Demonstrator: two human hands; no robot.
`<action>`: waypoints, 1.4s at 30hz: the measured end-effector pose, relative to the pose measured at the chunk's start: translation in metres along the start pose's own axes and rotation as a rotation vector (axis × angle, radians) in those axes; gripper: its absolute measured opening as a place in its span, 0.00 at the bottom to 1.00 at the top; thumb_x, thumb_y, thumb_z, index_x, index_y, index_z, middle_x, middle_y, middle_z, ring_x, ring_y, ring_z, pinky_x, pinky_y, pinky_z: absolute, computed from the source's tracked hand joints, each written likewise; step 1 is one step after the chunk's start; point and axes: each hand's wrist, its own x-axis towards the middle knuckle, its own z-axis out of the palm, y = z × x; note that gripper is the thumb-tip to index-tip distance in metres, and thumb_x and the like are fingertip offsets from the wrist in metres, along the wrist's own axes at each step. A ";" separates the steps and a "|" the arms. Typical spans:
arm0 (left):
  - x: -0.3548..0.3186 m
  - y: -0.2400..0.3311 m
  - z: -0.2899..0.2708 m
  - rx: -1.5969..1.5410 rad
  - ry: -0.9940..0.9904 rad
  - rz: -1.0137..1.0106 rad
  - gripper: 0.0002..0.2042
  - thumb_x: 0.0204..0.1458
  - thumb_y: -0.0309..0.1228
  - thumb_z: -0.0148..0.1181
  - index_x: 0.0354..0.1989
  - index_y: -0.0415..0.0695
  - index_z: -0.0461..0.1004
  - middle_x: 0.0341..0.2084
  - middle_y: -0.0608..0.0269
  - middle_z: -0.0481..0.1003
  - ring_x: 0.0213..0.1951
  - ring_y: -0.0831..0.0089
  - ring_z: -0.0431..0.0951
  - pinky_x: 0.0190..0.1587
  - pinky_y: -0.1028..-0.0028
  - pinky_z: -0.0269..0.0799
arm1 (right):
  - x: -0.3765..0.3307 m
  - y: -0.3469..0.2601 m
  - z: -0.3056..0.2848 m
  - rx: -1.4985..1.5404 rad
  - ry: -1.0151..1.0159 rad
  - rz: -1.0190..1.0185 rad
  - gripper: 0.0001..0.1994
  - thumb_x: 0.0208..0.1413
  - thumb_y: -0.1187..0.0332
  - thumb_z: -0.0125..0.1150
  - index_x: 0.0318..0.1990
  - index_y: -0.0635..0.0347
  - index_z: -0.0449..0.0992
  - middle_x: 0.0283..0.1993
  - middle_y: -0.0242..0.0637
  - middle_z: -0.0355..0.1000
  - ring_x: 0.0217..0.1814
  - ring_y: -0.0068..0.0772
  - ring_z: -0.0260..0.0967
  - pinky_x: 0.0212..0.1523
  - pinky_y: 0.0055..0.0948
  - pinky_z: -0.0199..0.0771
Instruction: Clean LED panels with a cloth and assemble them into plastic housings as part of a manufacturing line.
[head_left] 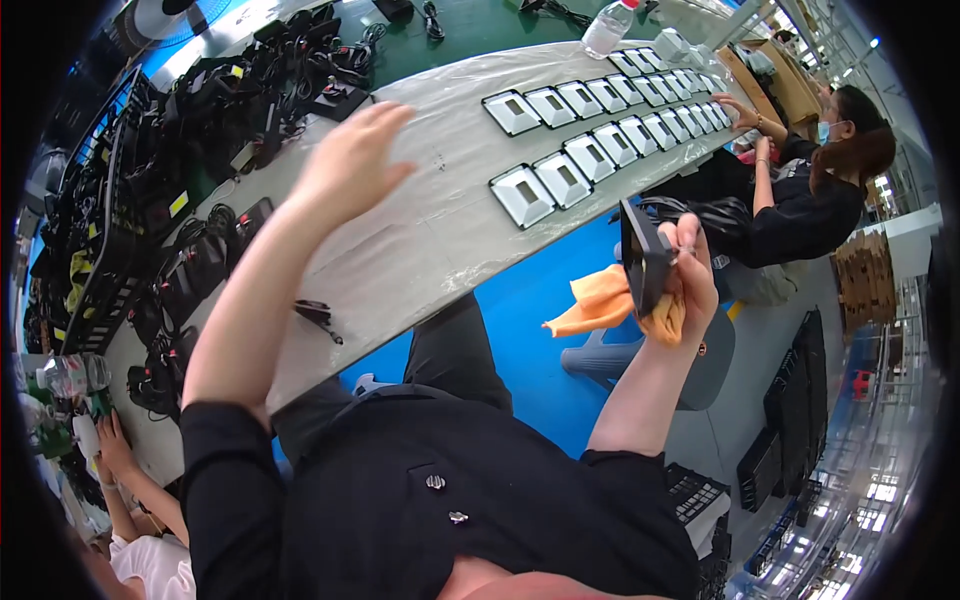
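Observation:
My left hand (355,160) reaches over the table with its fingers stretched out and thumb apart, holding nothing. It is nearest to the heap of black devices and cables (300,90). My right hand (694,275) is closed on a black rectangular housing (643,258), held tilted up beyond the table's front edge. An orange cloth (600,300) is gripped in the same hand and hangs below the housing. On the table, silver square reflector-like parts with dark rims (523,196) lie in rows running away to the right.
A black plastic crate (95,270) full of devices stands at the left. A clear bottle with a red cap (608,30) is at the far edge. A co-worker (830,190) reaches over the rows at right; another co-worker's hands (115,445) are at lower left. A stool (600,362) stands below.

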 end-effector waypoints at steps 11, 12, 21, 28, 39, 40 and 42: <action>0.009 0.093 0.122 -0.120 -0.005 -0.104 0.49 0.40 0.49 0.68 0.68 0.42 0.47 0.56 0.49 0.64 0.59 0.55 0.65 0.61 0.60 0.59 | -0.007 0.035 0.006 -0.550 0.357 -0.039 0.06 0.54 0.80 0.59 0.35 0.58 0.69 0.29 0.29 0.68 0.25 0.17 0.67 0.24 0.18 0.69; 0.003 0.090 0.121 -0.126 -0.012 -0.115 0.49 0.40 0.49 0.68 0.68 0.42 0.47 0.56 0.49 0.64 0.59 0.55 0.65 0.61 0.60 0.59 | -0.002 0.045 0.010 -0.645 0.383 -0.029 0.07 0.53 0.79 0.61 0.35 0.59 0.70 0.28 0.29 0.69 0.25 0.16 0.67 0.24 0.16 0.69; -0.085 0.061 0.096 -0.376 0.137 -0.203 0.51 0.33 0.37 0.74 0.67 0.45 0.48 0.54 0.52 0.67 0.61 0.53 0.63 0.62 0.61 0.59 | 0.018 0.135 0.051 -1.009 0.274 0.051 0.05 0.54 0.76 0.62 0.31 0.64 0.71 0.24 0.29 0.72 0.24 0.12 0.67 0.26 0.15 0.67; -0.089 0.053 0.108 -0.326 0.236 -0.182 0.51 0.35 0.44 0.74 0.67 0.41 0.48 0.52 0.51 0.69 0.56 0.54 0.69 0.58 0.61 0.64 | 0.036 0.153 0.062 -1.195 0.192 0.045 0.06 0.52 0.77 0.62 0.28 0.66 0.70 0.24 0.32 0.72 0.24 0.15 0.67 0.26 0.17 0.68; -0.088 0.055 0.104 -0.208 0.251 -0.099 0.40 0.36 0.45 0.73 0.59 0.43 0.62 0.53 0.52 0.68 0.56 0.54 0.68 0.59 0.60 0.63 | 0.045 0.153 0.050 -1.149 0.112 0.178 0.04 0.53 0.77 0.61 0.31 0.66 0.71 0.28 0.33 0.73 0.28 0.17 0.69 0.30 0.18 0.70; -0.086 0.053 0.106 -0.208 0.257 -0.092 0.38 0.36 0.44 0.72 0.57 0.43 0.64 0.53 0.52 0.68 0.56 0.54 0.68 0.59 0.61 0.63 | 0.045 0.150 0.049 -1.147 0.114 0.178 0.04 0.53 0.77 0.61 0.31 0.66 0.71 0.28 0.33 0.73 0.28 0.17 0.69 0.30 0.18 0.70; -0.087 0.052 0.106 -0.204 0.256 -0.086 0.35 0.37 0.43 0.72 0.56 0.44 0.66 0.53 0.53 0.68 0.56 0.54 0.68 0.59 0.61 0.64 | 0.042 0.143 0.050 -1.094 0.053 0.308 0.06 0.53 0.76 0.62 0.37 0.67 0.73 0.30 0.34 0.74 0.29 0.18 0.70 0.31 0.18 0.70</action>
